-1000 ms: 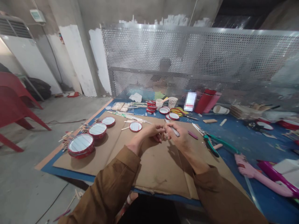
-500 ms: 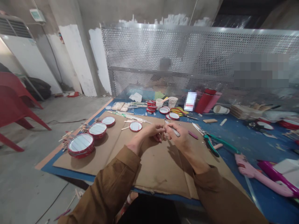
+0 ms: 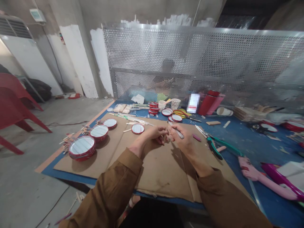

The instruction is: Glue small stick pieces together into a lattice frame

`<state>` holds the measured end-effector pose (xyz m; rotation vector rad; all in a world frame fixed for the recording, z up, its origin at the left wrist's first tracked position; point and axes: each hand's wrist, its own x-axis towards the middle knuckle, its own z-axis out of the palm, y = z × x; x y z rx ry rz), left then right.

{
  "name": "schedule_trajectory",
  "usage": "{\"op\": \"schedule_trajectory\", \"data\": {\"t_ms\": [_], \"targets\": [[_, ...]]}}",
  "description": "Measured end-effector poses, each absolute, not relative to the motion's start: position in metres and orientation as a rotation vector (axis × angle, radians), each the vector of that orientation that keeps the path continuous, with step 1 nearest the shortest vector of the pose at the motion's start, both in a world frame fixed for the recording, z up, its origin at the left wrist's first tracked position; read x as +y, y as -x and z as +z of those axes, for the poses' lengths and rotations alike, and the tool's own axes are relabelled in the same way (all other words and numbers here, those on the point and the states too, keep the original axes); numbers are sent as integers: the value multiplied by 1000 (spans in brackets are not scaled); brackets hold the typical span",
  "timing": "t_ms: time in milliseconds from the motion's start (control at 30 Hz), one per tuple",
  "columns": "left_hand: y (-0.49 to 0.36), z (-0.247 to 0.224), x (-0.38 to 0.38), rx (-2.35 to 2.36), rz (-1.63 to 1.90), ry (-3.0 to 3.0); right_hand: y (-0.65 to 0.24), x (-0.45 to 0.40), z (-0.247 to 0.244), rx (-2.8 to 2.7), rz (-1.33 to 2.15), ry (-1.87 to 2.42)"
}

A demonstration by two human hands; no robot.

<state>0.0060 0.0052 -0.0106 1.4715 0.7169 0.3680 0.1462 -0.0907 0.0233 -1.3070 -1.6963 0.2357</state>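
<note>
Head view: both bare hands were positioned close together, fingertips nearly meeting, above a flat brown cardboard sheet (image 3: 166,171) laid on a blue worktop (image 3: 244,128). The right hand (image 3: 176,132) was closed around a slim, light-grey tool handle (image 3: 180,135), whose rear end projected past the fingers. The left hand (image 3: 161,134) had its fingers curled and its fingertips drawn together next to the right thumb; whether these gripped a part could not be told, as the point of contact was small and partly hidden. The tool handle was thus located in the right hand, above the rear half of the cardboard sheet.

Three sets of round, red-rimmed drum-like pieces with white faces stood in a row along the left side of the sheet: a near set (image 3: 82,148), a middle set (image 3: 99,132) and a far set (image 3: 110,123). Thin wooden sticks (image 3: 67,138) extended from their left sides. A single red-rimmed white disc (image 3: 137,128) lay to the left of the hands.

To the right of the right hand lay a short purple stick (image 3: 196,137). Farther right, green-handled pliers (image 3: 215,150) lay across the sheet's edge, with a pink pistol-shaped tool (image 3: 248,169) near them.
</note>
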Motion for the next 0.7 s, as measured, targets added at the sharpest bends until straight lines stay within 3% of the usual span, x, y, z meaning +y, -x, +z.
{"op": "schedule_trajectory", "data": {"t_ms": [567,700], "targets": [[-6,-3,1,745,337,-1460,-146,-94,27,-1574,295,1294],[-5,-1,-1,744,338,-1470,-146,-91,27,-1373,471,1232]]}}
